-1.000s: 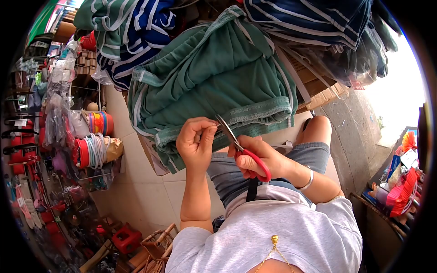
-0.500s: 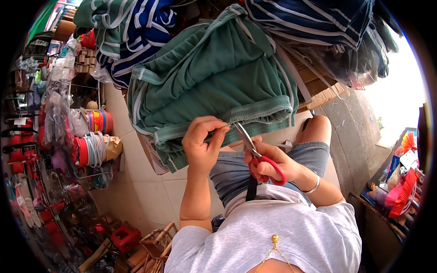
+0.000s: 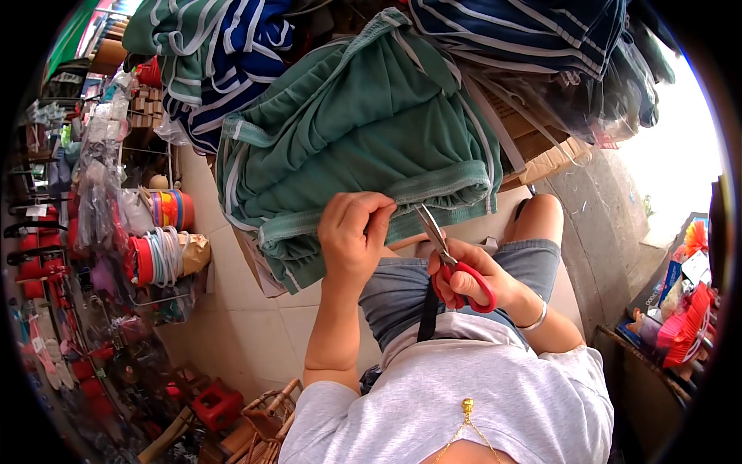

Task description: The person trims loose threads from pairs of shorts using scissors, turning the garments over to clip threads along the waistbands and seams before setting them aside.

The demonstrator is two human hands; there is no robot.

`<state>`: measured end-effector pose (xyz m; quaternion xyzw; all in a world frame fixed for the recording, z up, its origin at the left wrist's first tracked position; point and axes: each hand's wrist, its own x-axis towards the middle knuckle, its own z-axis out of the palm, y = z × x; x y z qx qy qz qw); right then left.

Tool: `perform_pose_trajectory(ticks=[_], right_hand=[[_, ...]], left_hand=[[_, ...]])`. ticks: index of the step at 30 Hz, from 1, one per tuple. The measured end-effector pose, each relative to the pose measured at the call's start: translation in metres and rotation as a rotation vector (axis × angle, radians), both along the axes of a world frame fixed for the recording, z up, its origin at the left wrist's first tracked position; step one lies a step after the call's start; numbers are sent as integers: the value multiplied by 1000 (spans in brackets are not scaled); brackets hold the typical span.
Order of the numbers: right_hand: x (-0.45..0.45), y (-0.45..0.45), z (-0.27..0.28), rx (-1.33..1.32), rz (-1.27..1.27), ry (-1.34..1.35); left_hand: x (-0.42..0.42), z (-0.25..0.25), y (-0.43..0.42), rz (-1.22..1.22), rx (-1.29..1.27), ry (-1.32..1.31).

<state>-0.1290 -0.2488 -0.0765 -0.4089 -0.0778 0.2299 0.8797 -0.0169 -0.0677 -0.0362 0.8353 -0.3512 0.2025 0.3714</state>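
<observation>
A folded green garment (image 3: 363, 124) with white stripes and a gathered, stitched waistband lies in front of me. My left hand (image 3: 352, 232) is closed in a pinch at the near edge of the waistband; any thread between the fingertips is too small to make out. In my right hand (image 3: 479, 274) is a pair of scissors (image 3: 433, 230) with red handles, fingers through the loops. Its blades point up and left toward the waistband, a short way right of my left fingertips. The tips look slightly parted.
Striped blue and green garments (image 3: 232, 62) are heaped at the back left, navy striped ones (image 3: 533, 35) at the back right. A cardboard box (image 3: 533, 147) shows under the pile. Shelves of packaged goods (image 3: 100, 170) line the left; a goods box (image 3: 657, 340) stands right.
The scissors and my right hand have moved a little right, away from my left fingertips. My left hand has shifted slightly right and up along the waistband.
</observation>
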Motion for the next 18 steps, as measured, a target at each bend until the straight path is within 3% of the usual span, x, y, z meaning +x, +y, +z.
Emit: perform_pose_trajectory(ticks=[3, 18], right_hand=[[0, 1, 0, 0, 20, 9], [15, 8, 18, -134, 100, 10]], left_hand=[[-6, -3, 4, 58, -95, 191], [-8, -7, 12, 55, -210, 357]])
